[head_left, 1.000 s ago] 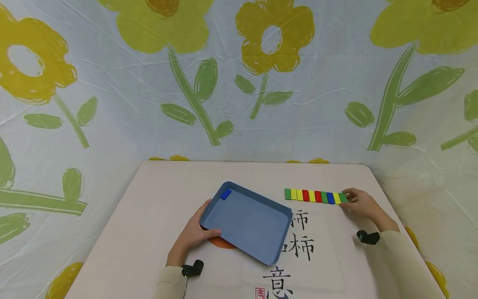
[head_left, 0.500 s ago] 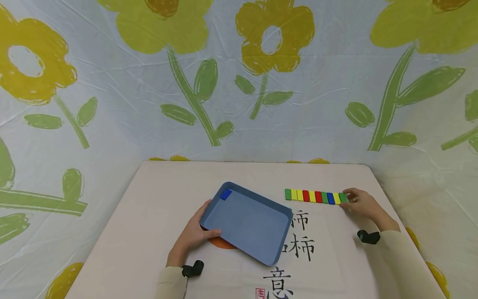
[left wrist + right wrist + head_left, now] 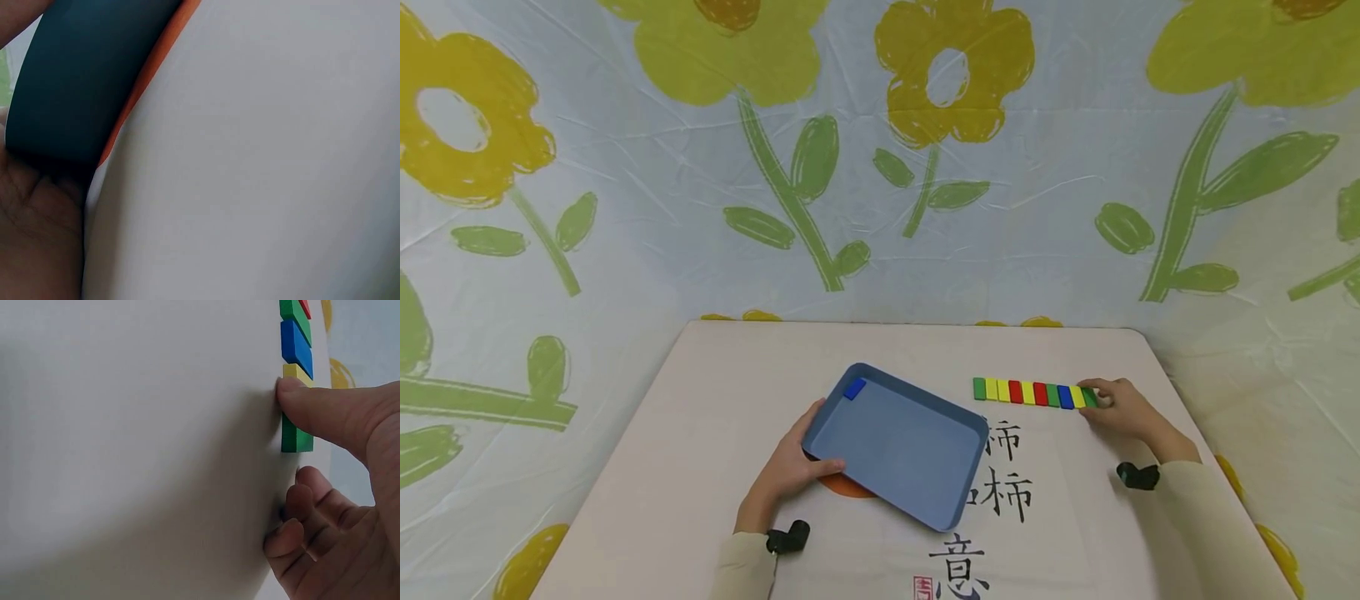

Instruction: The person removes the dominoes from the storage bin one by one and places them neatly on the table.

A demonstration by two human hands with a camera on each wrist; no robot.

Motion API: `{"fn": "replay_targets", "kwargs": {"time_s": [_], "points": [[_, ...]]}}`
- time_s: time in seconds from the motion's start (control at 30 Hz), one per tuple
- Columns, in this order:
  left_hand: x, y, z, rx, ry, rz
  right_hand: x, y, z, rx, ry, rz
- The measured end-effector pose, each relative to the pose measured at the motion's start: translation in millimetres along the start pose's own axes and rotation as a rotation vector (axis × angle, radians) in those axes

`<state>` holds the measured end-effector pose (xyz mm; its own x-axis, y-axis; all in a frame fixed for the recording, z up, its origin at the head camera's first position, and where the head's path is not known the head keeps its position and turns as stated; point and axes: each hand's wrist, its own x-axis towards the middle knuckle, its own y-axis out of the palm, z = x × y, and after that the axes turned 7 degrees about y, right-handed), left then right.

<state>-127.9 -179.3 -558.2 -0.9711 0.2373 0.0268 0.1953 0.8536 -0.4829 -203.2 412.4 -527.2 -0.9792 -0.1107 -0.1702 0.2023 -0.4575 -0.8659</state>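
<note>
My left hand (image 3: 793, 462) grips the left rim of a blue-grey rectangular tray (image 3: 902, 450), thumb over the near edge. In the left wrist view the dark side of the tray (image 3: 81, 81) rests against the palm. One blue block (image 3: 853, 389) lies inside the tray's far-left corner. Right of the tray runs a row of flat coloured blocks (image 3: 1027, 392), set side by side. At its right end my right hand (image 3: 1123, 412) pinches the yellow block (image 3: 297, 372) between thumb and a finger at its two short ends. The green end block (image 3: 297, 440) sits under the hand, partly covered by the thumb.
A white table mat with black brush characters (image 3: 1007, 496) and a red seal print (image 3: 922, 588) lies beneath the tray. An orange printed shape (image 3: 847, 486) shows at the tray's near edge. A flower-patterned curtain (image 3: 1037, 192) surrounds the table.
My right hand has shifted slightly left, from the green end block to the yellow one beside it. The left hand and the tray have stayed in place.
</note>
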Motion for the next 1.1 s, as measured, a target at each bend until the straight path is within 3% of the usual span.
{"fn": "replay_targets", "kwargs": {"time_s": [0.47,0.77,1.1], "points": [[0.1,-0.4,-0.7,-0.003,0.004,0.005,-3,-1,0,0.009,0.009,-0.005],[-0.7,-0.2,-2.2,-0.010,-0.011,0.008,-5,-3,-8,0.087,-0.004,0.003],[0.3,0.5,-0.3,0.015,-0.003,0.004,-4,-3,2,0.048,0.066,-0.016]]}}
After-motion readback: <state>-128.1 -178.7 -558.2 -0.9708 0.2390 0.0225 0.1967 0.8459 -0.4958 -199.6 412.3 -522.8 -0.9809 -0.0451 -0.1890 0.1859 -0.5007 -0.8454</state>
